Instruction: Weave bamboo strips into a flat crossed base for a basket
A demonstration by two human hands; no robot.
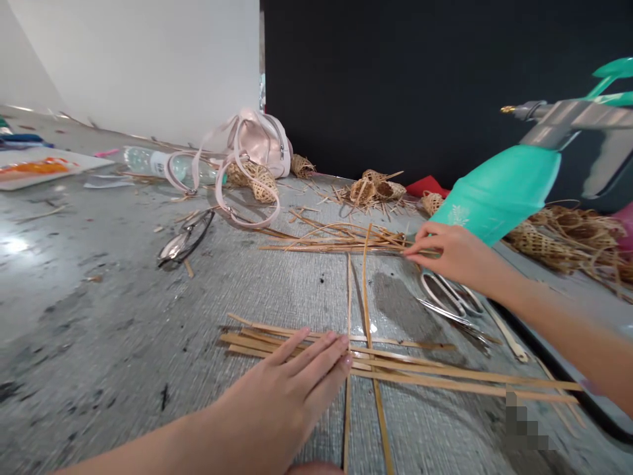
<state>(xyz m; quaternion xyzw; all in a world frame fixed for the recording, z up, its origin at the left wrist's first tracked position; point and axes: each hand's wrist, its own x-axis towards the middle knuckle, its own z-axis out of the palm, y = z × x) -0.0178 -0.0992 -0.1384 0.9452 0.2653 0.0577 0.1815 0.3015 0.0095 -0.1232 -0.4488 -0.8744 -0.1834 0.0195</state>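
My left hand (299, 379) lies flat, fingers stretched out, pressing on several crosswise bamboo strips (445, 373). Two lengthwise strips (366, 297) cross these strips just right of my fingertips and run towards me. Farther off, my right hand (445, 254) pinches the right end of a strip at a loose bundle of thin bamboo strips (336, 241). Whether it grips one strip or more, I cannot tell. Beneath my right wrist lies a pair of scissors (452, 300), partly overlapped by the hand.
A green spray bottle (499, 185) stands tilted behind my right hand. Woven baskets (376, 188) and scraps lie along the back. Eyeglasses (185, 241), a pink bag (262, 142) and a plastic bottle (168, 165) are at the left. The grey table (123, 343) has dark stains.
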